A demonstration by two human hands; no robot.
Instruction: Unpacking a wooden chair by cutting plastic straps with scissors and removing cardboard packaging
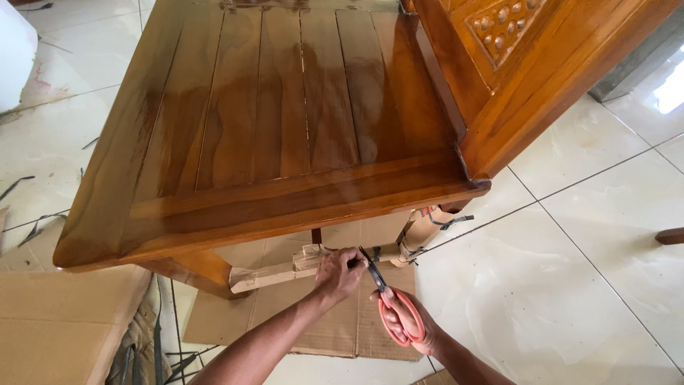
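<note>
Nearest me, my right hand (413, 329) is clamping orange-handled scissors (394, 306), blades reaching the cardboard-wrapped rail (299, 267) under the wooden chair (285, 121) seat's front edge. I'm gripping that wrapping with my left hand (338, 274); open tiled floor (570, 285) is lying rightward.

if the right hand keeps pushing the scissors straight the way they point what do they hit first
The right hand aims the orange-handled scissors up-left at the cardboard-wrapped lower chair rail, beside the left hand; depth is unclear.

Both forearms are reaching in toward 12 o'clock: left hand (338, 274) is curling in a grip, right hand (410, 324) is closing fingers tight.
</note>
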